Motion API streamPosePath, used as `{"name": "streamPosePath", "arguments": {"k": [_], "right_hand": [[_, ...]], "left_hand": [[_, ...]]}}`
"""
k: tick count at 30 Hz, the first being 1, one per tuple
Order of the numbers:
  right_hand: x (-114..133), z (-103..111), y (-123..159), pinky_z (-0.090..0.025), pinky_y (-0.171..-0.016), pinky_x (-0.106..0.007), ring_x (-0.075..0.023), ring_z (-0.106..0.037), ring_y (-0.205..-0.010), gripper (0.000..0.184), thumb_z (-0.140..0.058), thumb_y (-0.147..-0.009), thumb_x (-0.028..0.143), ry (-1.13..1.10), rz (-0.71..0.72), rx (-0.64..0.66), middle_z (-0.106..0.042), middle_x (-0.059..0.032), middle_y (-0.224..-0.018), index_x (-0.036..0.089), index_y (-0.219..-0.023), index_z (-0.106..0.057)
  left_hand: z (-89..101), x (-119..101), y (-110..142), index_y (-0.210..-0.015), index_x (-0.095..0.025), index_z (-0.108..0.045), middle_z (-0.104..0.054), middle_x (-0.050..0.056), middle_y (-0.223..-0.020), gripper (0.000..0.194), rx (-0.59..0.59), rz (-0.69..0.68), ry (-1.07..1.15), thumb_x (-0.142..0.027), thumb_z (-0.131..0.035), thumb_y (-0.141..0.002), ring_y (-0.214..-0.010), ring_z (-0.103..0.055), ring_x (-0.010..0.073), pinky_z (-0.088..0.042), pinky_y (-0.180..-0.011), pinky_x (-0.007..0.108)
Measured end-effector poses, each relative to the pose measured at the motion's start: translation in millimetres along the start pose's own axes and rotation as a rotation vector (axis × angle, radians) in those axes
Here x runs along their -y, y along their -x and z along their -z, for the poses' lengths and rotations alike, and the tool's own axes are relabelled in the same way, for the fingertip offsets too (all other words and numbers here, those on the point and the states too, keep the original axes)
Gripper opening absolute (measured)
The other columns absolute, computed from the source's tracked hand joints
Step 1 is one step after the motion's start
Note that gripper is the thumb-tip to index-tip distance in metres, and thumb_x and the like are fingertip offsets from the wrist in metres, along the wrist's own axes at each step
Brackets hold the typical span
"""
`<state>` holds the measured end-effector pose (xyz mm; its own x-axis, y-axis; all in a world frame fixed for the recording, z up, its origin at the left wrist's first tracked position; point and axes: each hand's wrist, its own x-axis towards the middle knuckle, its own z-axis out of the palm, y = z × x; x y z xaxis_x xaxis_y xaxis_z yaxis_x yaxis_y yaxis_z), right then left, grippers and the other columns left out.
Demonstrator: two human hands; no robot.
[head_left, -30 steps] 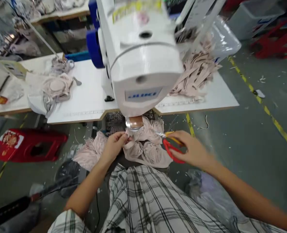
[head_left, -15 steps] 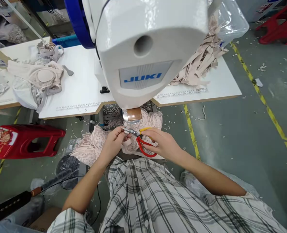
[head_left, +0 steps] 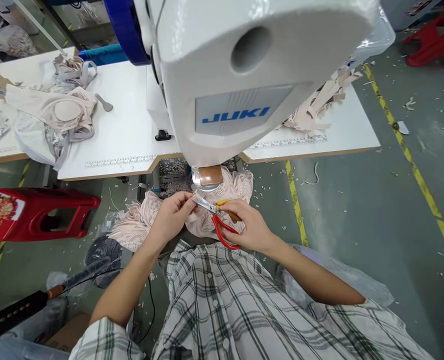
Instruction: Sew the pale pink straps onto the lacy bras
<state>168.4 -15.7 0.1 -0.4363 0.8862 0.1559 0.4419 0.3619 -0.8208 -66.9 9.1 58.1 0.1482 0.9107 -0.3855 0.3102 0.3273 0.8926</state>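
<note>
Pinching fabric [head_left: 196, 209] in the left hand [head_left: 174, 216], scissors [head_left: 225, 224] gripped in the right hand [head_left: 252, 225]; could nick fingertips or lace [head_left: 234, 188] if blades drift, being so near.

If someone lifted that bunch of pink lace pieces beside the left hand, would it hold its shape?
Probably not: the lace pieces droop in soft folds, so they'd likely flop. They look thin and openwork, so probably light. Lying loosely bunched, some might slip away.

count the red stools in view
2: a left stool and an upper-right stool, both on the floor; the sewing machine could hide others.
</note>
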Motion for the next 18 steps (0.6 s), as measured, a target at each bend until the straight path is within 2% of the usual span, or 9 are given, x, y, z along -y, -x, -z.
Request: {"name": "streamPosePath", "arguments": {"k": [7,12,15,18], "right_hand": [[-3,-7,-6,-0.055,-0.084,-0.039,-0.0236,-0.067,-0.101,0.042,-0.067,-0.083,0.027,-0.057,-0.089,0.031,-0.069,-0.0049,-0.120,0.031,-0.124,-0.061],[-9,-5,8,-0.054,-0.067,-0.032,-0.0183,-0.066,-0.076,0.035,-0.062,-0.089,0.030,-0.007,-0.122,-0.007,-0.073,-0.0043,-0.104,0.031,-0.124,-0.064],[-19,14,18,-0.052,-0.060,-0.030,-0.0156,-0.062,-0.065,0.032,-0.061,-0.089,0.031,0.051,-0.119,0.023,-0.073,-0.0046,-0.100,0.028,-0.120,-0.066],[-36,49,13,-0.053,-0.066,-0.032,-0.0193,-0.068,-0.076,0.032,-0.061,-0.089,0.037,0.200,-0.146,0.070,-0.074,-0.0066,-0.107,0.025,-0.118,-0.068]], "left_hand": [[3.6,-9,1,-0.078,-0.019,-0.065,-0.067,0.001,-0.074,0.025,-0.089,0.034,-0.044,-0.036,-0.056,-0.093,-0.063,-0.055,0.0124,-0.042,-0.058,0.022],[6.9,-8,1,-0.082,-0.018,-0.066,-0.068,0.002,-0.077,0.027,-0.157,0.009,-0.003,-0.042,-0.057,-0.092,-0.067,-0.059,0.0137,-0.045,-0.062,0.023],[13.3,-1,0,-0.093,-0.019,-0.068,-0.071,0.003,-0.083,0.024,-0.207,-0.091,-0.206,-0.039,-0.055,-0.092,-0.073,-0.062,0.0156,-0.046,-0.065,0.024],[22.0,3,0,-0.109,-0.020,-0.066,-0.072,0.003,-0.086,0.025,-0.257,-0.182,-0.476,-0.033,-0.052,-0.092,-0.074,-0.063,0.0159,-0.046,-0.066,0.025]]}}
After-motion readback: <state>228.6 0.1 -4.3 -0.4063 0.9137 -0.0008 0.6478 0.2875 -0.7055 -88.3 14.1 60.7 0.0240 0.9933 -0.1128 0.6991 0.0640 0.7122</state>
